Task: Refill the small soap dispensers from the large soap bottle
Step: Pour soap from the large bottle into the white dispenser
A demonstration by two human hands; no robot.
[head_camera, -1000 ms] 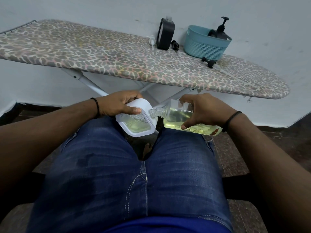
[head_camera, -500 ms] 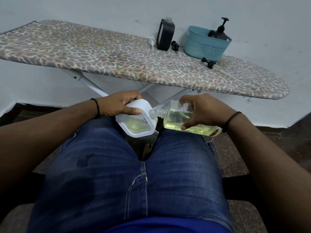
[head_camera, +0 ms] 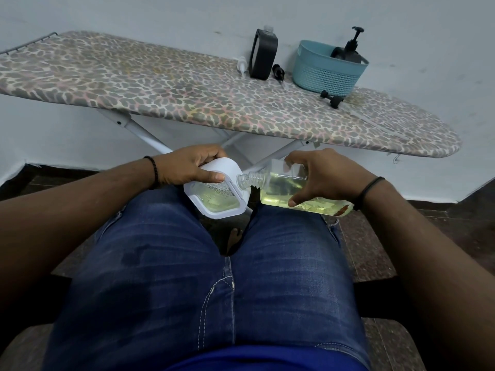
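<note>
Two containers are meeting above the person's knees: a white dispenser [head_camera: 217, 192] and a clear bottle [head_camera: 284, 190] of yellow liquid. The white dispenser is lying on its side over the left thigh, its clear window facing up and showing pale yellow liquid inside. The left hand [head_camera: 187, 167] is gripping it from the far side, fingers curling over the top and the thumb pressing on the near face. Just to the right of the white dispenser, the clear bottle is being held nearly level, its open threaded neck touching the dispenser's right edge; whether liquid is flowing cannot be made out. The right hand [head_camera: 321, 175] is wrapping over the bottle's middle, fingers on top and the thumb tip showing on the near side. Both wrists are wearing dark bands. Below the white dispenser, blue jeans [head_camera: 203, 285] are filling the lower part of the view, with a bare foot [head_camera: 233, 238] showing between the knees on the dark floor. Beyond the white dispenser, an ironing board [head_camera: 187, 103] with a leopard-print cover is standing against a pale wall. Towards its right end a black bottle [head_camera: 262, 57] is standing upright with no cap, a white pump head [head_camera: 242, 65] and a black pump head [head_camera: 277, 70] lying on either side of it. Farther right, a teal basket [head_camera: 325, 72] is holding a black pump bottle [head_camera: 351, 50], and another black pump head [head_camera: 332, 97] is lying just in front of the basket.
</note>
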